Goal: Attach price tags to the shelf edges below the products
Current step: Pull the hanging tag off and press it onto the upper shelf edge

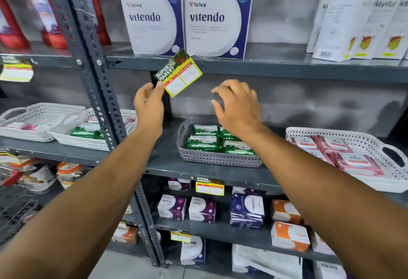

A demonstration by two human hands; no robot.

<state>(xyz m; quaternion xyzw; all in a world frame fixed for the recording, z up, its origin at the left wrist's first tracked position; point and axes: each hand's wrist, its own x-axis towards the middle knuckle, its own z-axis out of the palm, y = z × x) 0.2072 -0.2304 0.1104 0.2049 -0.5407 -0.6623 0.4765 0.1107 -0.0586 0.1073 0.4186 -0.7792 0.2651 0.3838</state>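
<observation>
My left hand (150, 104) pinches the lower left corner of a yellow and green "Super Market" price tag (179, 73). The tag is tilted and lies against the grey shelf edge (265, 70), just below two white and blue "vitendo" boxes (185, 21). My right hand (237, 107) hovers a little to the right of and below the tag, fingers spread and curled, holding nothing. Other tags hang on the left bay's shelf edge (16, 71) and on the two lower shelf edges (209, 186), (180, 235).
A grey perforated upright post (97, 84) stands left of my left hand. On the shelf below sit a grey basket of green packs (218, 158), white baskets (66, 140) and a white basket of pink packs (362, 181). Yellow and white cartons (362, 18) stand at top right.
</observation>
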